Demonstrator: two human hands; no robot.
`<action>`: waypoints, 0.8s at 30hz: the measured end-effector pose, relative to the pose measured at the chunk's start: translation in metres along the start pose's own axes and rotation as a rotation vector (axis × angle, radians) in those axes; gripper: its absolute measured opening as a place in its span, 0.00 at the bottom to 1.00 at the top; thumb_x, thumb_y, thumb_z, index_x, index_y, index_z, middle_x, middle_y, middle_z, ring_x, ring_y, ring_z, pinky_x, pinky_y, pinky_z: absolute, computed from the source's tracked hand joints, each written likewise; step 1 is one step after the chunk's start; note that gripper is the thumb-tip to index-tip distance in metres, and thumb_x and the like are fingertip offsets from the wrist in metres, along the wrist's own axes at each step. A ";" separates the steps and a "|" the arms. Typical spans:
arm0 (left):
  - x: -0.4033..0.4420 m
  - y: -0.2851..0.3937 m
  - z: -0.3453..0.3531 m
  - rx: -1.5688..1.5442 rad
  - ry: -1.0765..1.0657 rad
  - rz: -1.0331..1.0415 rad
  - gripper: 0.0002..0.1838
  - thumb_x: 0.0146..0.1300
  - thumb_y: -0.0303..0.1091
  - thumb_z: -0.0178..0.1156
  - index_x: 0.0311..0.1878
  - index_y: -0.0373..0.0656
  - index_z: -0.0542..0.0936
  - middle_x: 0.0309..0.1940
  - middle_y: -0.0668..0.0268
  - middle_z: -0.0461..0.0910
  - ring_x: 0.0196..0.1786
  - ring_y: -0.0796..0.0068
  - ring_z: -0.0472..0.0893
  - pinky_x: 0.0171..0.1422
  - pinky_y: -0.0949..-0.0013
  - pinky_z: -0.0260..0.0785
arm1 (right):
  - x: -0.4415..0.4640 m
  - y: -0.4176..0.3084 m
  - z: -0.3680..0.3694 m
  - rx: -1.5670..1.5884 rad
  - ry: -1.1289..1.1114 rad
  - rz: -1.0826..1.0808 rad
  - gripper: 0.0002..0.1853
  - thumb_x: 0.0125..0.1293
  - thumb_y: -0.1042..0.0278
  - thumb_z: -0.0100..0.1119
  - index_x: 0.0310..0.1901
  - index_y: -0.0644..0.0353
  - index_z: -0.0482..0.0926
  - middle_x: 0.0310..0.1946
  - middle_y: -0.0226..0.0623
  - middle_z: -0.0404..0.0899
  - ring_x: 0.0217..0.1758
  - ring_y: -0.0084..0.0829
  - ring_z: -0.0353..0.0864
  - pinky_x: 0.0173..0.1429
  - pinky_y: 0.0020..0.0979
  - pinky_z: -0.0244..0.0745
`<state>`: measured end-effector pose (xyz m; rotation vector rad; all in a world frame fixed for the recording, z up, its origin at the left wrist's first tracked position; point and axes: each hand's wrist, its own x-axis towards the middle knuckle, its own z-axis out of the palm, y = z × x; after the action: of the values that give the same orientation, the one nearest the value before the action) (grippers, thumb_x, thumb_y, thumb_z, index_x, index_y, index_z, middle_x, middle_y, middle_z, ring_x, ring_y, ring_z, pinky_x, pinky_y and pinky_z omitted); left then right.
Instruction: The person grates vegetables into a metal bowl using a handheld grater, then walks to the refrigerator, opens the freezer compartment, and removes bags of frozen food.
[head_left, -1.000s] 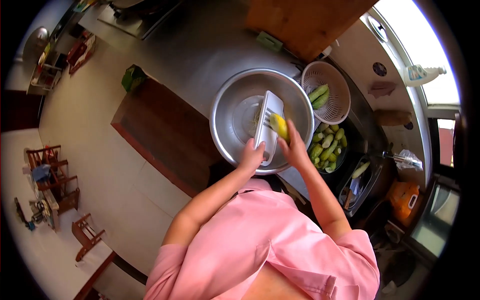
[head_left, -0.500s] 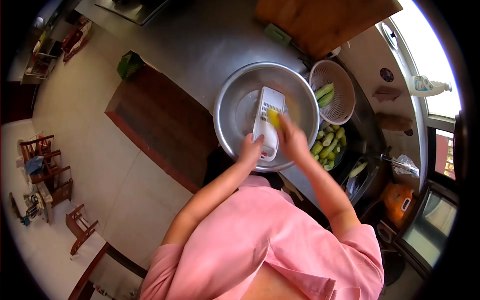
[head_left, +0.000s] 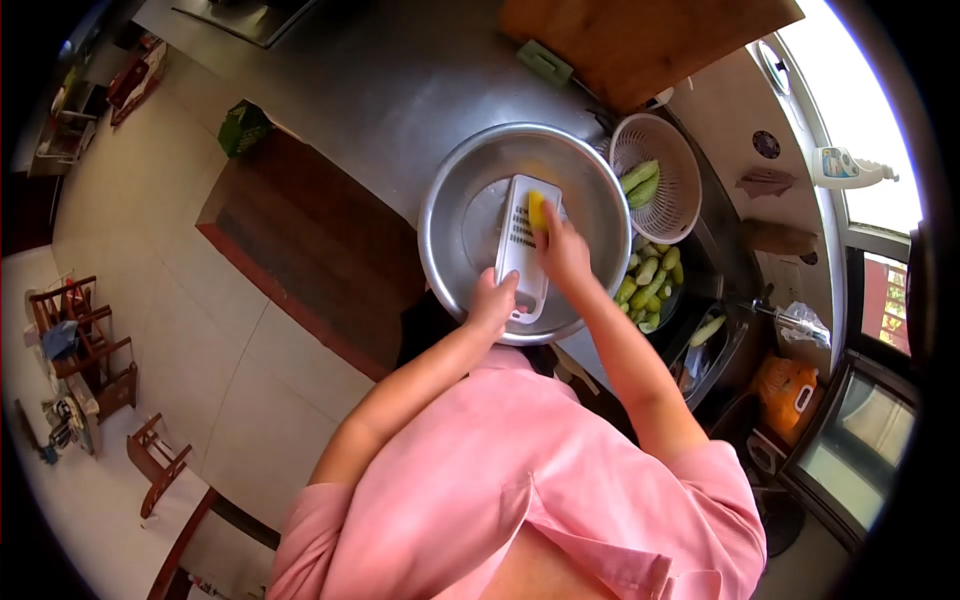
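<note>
One yellow vegetable piece [head_left: 537, 211] is gripped by the right hand [head_left: 564, 252] on one white slotted grater [head_left: 524, 255], near end clasped by the left hand [head_left: 492, 303], over one steel basin [head_left: 450, 215]. Two green cucumbers [head_left: 641, 183] are held in one colander [head_left: 680, 176]; a vegetable heap [head_left: 654, 287] is seen beside it, count unclear.
</note>
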<state>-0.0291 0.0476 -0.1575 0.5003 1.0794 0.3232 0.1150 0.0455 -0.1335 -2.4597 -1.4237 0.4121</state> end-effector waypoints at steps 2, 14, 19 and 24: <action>-0.001 0.008 0.003 -0.027 -0.019 0.027 0.10 0.60 0.34 0.51 0.41 0.37 0.70 0.32 0.62 0.73 0.28 0.71 0.75 0.24 0.69 0.70 | 0.030 0.005 -0.005 0.020 0.063 0.023 0.23 0.57 0.65 0.53 0.56 0.54 0.65 0.30 0.52 0.76 0.30 0.51 0.76 0.32 0.46 0.71; -0.009 0.022 0.007 0.066 0.004 -0.022 0.11 0.61 0.35 0.51 0.42 0.39 0.70 0.32 0.65 0.72 0.27 0.77 0.70 0.28 0.70 0.69 | -0.005 0.008 -0.012 -0.005 0.003 -0.167 0.25 0.57 0.63 0.52 0.58 0.51 0.63 0.25 0.49 0.74 0.23 0.47 0.76 0.26 0.45 0.71; -0.003 0.005 0.003 0.042 0.009 0.003 0.10 0.61 0.34 0.51 0.41 0.38 0.69 0.30 0.65 0.70 0.31 0.75 0.72 0.29 0.66 0.72 | -0.018 0.005 0.009 -0.052 -0.028 -0.065 0.24 0.57 0.63 0.51 0.57 0.51 0.64 0.25 0.50 0.74 0.23 0.48 0.76 0.26 0.45 0.71; -0.009 0.021 0.007 0.046 0.002 -0.011 0.10 0.61 0.34 0.51 0.41 0.38 0.69 0.29 0.65 0.70 0.26 0.77 0.69 0.28 0.69 0.71 | -0.003 -0.002 -0.020 -0.050 -0.064 -0.113 0.24 0.57 0.62 0.52 0.57 0.51 0.65 0.25 0.50 0.75 0.25 0.47 0.77 0.28 0.44 0.72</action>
<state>-0.0267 0.0591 -0.1368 0.5353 1.0935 0.2895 0.1195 0.0419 -0.1135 -2.4100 -1.6093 0.4390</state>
